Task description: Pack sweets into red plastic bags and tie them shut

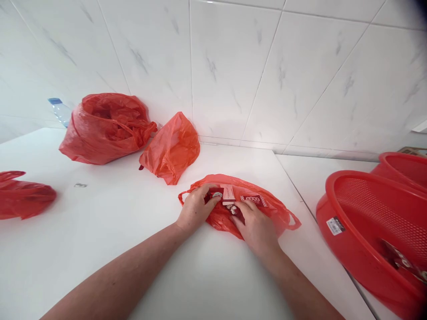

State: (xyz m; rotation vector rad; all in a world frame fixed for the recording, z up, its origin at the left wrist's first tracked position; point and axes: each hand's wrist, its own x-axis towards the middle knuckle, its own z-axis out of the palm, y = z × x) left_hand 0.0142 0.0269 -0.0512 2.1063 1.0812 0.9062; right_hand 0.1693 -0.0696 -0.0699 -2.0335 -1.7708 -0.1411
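Observation:
A flat red plastic bag lies on the white counter in front of me, with dark red and white printed packets lying on top of it. My left hand rests on the bag's left side, fingers curled and pinching a small dark red packet with a round label. Beside it, my right hand presses on the bag's near side, and its fingers close on another dark red packet. Whether the packets sit inside the bag or on it is unclear.
Two crumpled red bags sit against the marble-tiled wall, with a plastic bottle behind the left one. Another red bag lies at the left edge. A red colander basket holding a dark wrapper stands at right, a second red basin behind it.

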